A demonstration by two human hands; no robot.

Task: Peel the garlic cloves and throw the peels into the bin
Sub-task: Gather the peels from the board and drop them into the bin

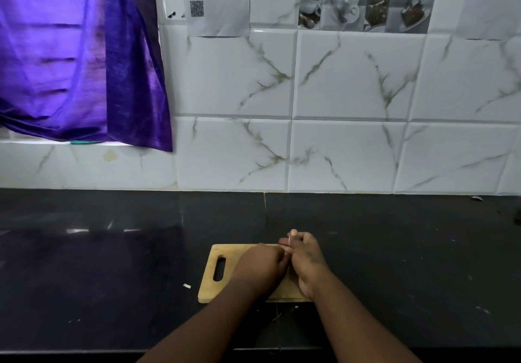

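Both hands meet over a small wooden cutting board with a handle slot, lying on the black counter. My left hand and my right hand are curled together, fingertips pinched on a small pale garlic clove that barely shows between them. Most of the clove is hidden by the fingers. A scrap of white peel lies on the counter left of the board. Another tiny pale bit rests just in front of the board. No bin is in view.
The black counter runs wall to wall, backed by white marbled tiles. A purple curtain hangs at the upper left. Small debris lies at the far right by the wall.
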